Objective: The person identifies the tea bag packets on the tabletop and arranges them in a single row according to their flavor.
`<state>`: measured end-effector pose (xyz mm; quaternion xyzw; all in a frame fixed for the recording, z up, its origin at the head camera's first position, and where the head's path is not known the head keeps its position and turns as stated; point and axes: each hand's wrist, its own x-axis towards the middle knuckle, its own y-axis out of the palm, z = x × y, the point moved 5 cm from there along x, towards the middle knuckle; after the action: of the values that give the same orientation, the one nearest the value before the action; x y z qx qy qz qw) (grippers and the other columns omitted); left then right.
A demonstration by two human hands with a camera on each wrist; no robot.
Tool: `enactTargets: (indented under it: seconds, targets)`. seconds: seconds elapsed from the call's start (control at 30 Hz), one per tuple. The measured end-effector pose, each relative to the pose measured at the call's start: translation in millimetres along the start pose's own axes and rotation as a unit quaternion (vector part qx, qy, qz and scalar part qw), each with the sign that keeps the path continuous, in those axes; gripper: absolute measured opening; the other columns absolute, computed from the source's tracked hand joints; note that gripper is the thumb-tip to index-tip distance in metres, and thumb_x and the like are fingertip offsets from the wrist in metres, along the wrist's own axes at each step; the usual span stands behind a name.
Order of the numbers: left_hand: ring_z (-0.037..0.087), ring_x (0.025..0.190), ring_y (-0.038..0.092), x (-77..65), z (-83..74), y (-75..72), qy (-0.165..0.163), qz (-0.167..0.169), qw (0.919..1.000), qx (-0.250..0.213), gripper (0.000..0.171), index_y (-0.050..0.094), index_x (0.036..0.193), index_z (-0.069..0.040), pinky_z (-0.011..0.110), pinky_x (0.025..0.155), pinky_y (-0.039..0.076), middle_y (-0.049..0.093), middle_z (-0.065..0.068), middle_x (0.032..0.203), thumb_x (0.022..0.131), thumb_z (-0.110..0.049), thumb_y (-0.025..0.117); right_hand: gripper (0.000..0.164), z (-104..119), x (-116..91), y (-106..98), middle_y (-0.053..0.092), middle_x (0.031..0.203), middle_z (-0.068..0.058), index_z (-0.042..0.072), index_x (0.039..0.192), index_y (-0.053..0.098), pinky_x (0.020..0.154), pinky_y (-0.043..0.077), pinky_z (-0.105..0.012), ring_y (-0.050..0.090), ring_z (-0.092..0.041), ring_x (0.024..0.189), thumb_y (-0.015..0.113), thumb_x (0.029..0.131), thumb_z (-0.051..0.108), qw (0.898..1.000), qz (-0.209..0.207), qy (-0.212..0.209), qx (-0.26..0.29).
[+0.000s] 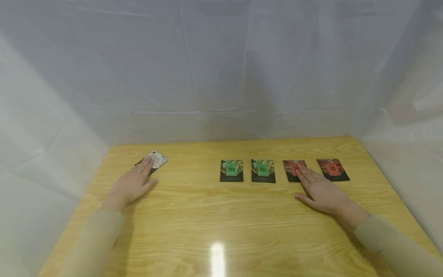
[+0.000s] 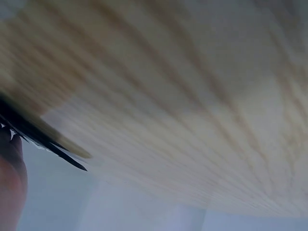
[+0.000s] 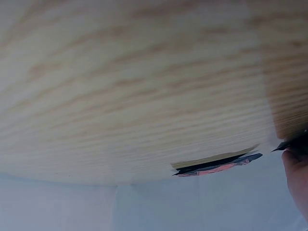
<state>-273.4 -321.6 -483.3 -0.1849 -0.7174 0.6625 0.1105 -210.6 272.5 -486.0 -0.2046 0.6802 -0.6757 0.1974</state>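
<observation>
My left hand (image 1: 133, 185) lies with outstretched fingers on a tilted black-and-white card (image 1: 159, 159) at the table's far left. Part of that card is hidden under the fingers. In the left wrist view, its dark edge (image 2: 62, 151) shows beside the fingers. On the right, my right hand (image 1: 322, 192) rests its straight fingertips on a red-and-black card (image 1: 290, 165), thumb spread to the side. Another red card (image 1: 333, 169) lies just right of those fingers. To the left, two green cards, one (image 1: 232, 168) and a second (image 1: 263, 169), sit side by side.
The cards lie on a wood-grained table (image 1: 194, 215), near its back edge. White sheeting (image 1: 221, 77) hangs behind the table and at both sides. A bright light reflection shows at the front middle of the tabletop.
</observation>
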Motion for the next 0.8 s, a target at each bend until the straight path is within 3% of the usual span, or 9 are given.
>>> enactTargets:
  seconds: [0.43, 0.8]
  targets:
    - [0.052, 0.159, 0.023, 5.8, -12.7, -0.1, -0.03, 0.018, 0.9994, 0.002, 0.085, 0.018, 0.165, 0.01, 0.072, 0.122, 0.036, 0.014, 0.032, 0.174, 0.113, -0.054, 0.039, 0.085, -2, 2, 1, 0.031, 0.168, -0.034, -0.012, 0.159, 0.036, 0.125, 0.038, -0.062, 0.035, -0.05, 0.156, 0.057, 0.107, 0.051, 1.0, 0.0, 0.001, 0.001]
    - [0.052, 0.161, 0.016, 12.0, -29.0, 7.4, -0.037, 0.021, 0.9991, 0.0, 0.084, 0.013, 0.164, 0.012, 0.061, 0.132, 0.023, 0.008, 0.033, 0.174, 0.114, -0.052, 0.034, 0.085, 0, 1, 2, 0.03, 0.169, -0.033, -0.012, 0.16, 0.035, 0.126, 0.037, -0.062, 0.034, -0.049, 0.157, 0.055, 0.108, 0.053, 1.0, 0.01, 0.005, 0.003]
